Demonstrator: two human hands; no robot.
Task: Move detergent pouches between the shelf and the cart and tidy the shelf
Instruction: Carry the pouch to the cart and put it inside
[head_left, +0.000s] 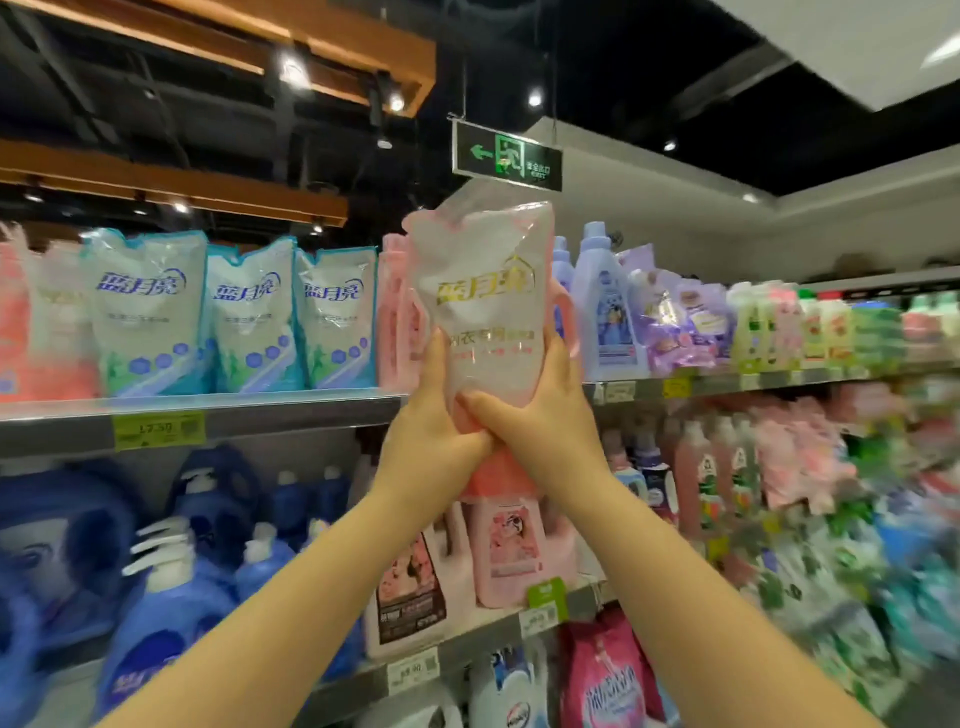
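Both hands hold 1 pink detergent pouch (488, 296) upright in the air, raised in front of the top shelf (260, 410) and not resting on it. The left hand (431, 421) grips the pouch's lower left side, its fingers curled round the base and the thumb lying up along the edge; the right hand (545, 415) grips the lower right side in the same way, and the 2 hands touch beneath the pouch. On the shelf to the left stand 3 blue pouches (249, 317) in a row, upright and side by side. Just behind the held pouch stand pink bottles (393, 312), and to its right a purple bottle (608, 306). A yellow price tag (158, 430) hangs on the shelf's front edge. Blue bottles (171, 597) fill the lower shelf at left. A green exit sign (506, 156) hangs overhead.
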